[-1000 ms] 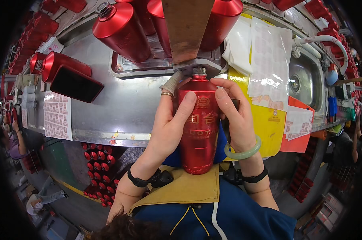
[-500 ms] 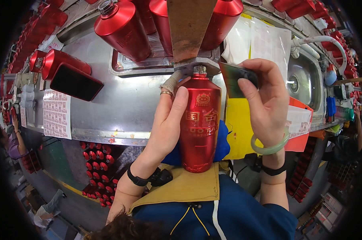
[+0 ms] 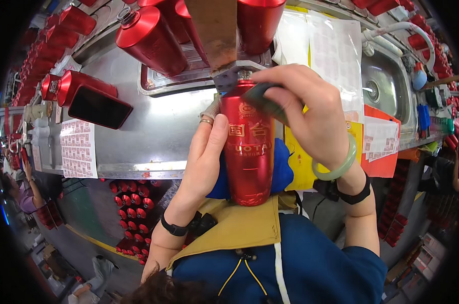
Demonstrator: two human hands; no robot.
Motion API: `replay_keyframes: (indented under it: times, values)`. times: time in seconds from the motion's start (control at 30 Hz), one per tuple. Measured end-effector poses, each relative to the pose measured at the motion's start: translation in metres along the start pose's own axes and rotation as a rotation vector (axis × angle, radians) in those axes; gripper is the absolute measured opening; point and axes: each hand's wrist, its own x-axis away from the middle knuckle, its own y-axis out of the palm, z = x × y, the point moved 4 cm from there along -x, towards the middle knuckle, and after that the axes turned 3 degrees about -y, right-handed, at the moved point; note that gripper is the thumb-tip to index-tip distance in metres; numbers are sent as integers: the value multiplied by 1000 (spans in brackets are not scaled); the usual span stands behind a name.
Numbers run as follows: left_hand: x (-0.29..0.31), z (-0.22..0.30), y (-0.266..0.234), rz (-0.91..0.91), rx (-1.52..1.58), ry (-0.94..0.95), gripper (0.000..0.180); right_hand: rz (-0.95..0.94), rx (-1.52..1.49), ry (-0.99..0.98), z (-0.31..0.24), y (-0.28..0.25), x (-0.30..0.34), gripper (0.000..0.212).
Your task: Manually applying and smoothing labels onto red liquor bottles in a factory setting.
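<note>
A red metallic bottle (image 3: 250,175) with gold markings leans lengthwise before me. Its clear neck meets a metal bracket, and its base is by my tan apron (image 3: 239,228). My left hand (image 3: 201,159) grips its left side, thumb along the edge and a fabric cover on one finger. My right hand (image 3: 313,109), with a pale green bangle (image 3: 341,164) at the wrist, pinches a thin dark flat piece (image 3: 272,101) over the bottle's shoulder. That piece is smeared by motion, so I cannot tell its kind or whether it touches.
Several red bottles (image 3: 151,43) stand on a metal tray behind a brown upright post (image 3: 223,30). A black phone (image 3: 100,107) rests against a lying bottle at left, near a printed sticker sheet (image 3: 79,149). At right are plastic-covered sheets (image 3: 336,61) and a steel sink (image 3: 386,96).
My right hand has moved left with the dark flat piece, from beside the bottle to over its shoulder. My left hand keeps its grip. The whole view has shifted slightly.
</note>
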Motion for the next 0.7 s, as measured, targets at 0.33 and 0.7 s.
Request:
replay_keyframes:
  times: [0.33,0.7]
  values:
    - [-8,-16,-2,41,126,-46,43,141,-761,764,12,36,69,43]
    - [-7,-18,-5,59,27,-22,46,139,-878,795,9,49,76,59]
